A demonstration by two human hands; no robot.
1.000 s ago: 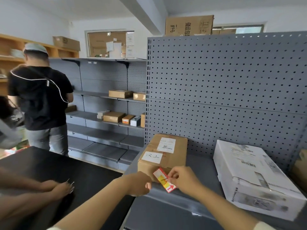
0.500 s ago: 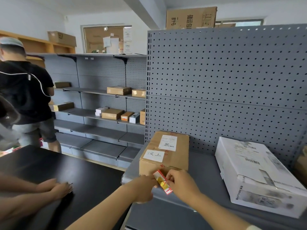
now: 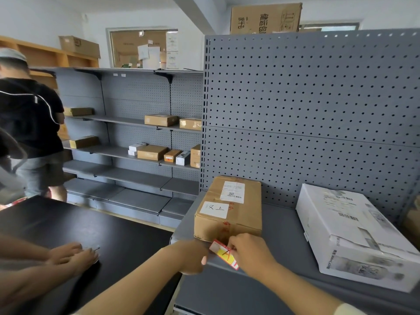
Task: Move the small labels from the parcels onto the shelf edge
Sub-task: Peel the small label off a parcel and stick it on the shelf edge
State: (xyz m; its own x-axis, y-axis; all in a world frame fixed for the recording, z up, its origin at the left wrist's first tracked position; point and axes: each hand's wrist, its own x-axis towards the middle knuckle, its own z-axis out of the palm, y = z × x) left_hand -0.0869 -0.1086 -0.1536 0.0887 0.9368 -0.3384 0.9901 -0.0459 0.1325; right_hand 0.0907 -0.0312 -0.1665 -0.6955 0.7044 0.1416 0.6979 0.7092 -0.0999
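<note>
A small red and yellow label [image 3: 223, 254] lies against the front edge of the grey shelf [image 3: 281, 272], just below the brown parcel [image 3: 229, 208]. My right hand [image 3: 250, 252] pinches its right side. My left hand [image 3: 191, 258] touches its left end at the shelf edge. The brown parcel carries a white handwritten sticker [image 3: 214, 209] and a printed shipping label [image 3: 232, 192]. A white parcel [image 3: 354, 233] lies to the right on the same shelf.
A black table [image 3: 68, 226] sits at my left, with another person's hands [image 3: 72, 255] resting on it. A person in a black shirt [image 3: 29, 119] stands at the far-left shelves [image 3: 127, 153], which hold several small boxes. Grey pegboard [image 3: 306, 114] backs my shelf.
Both hands have moved the red and yellow label down and forward, from in front of the brown parcel onto the shelf's front edge. The camera has shifted slightly closer.
</note>
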